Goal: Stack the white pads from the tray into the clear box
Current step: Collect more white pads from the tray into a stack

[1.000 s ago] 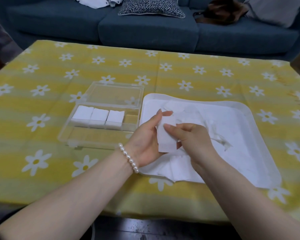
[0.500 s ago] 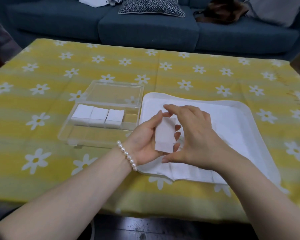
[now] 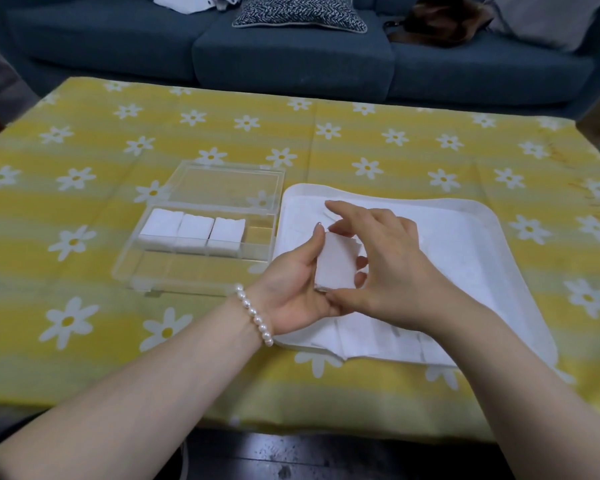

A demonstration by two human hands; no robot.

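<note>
So, small pad stack [image 3: 336, 265] held above the tray's [image 3: 492, 220] left edge: left hand [image 3: 298, 282] cups it w/ curled fingers, right hand [image 3: 378, 258] pinches its top & bottom ends. Clear box [image 3: 201, 271] just left, three pad piles [image 3: 193, 232] in its far row.

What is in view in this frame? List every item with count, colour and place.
Small stack of white pads: one, white, held between both hands above the tray.
White pad stacks in box: three, white, side by side in the rear row.
Clear plastic box: one, transparent, lid open, left of the tray.
White plastic tray: one, holding loose pads, on the table's right.
Yellow daisy tablecloth: one, covering the table.
Blue sofa: one, behind the table.
Patterned cushion: one, on the sofa.
Pearl bracelet: one, left wrist.
Left hand: grips the stack.
Right hand: pinches the stack.
</note>
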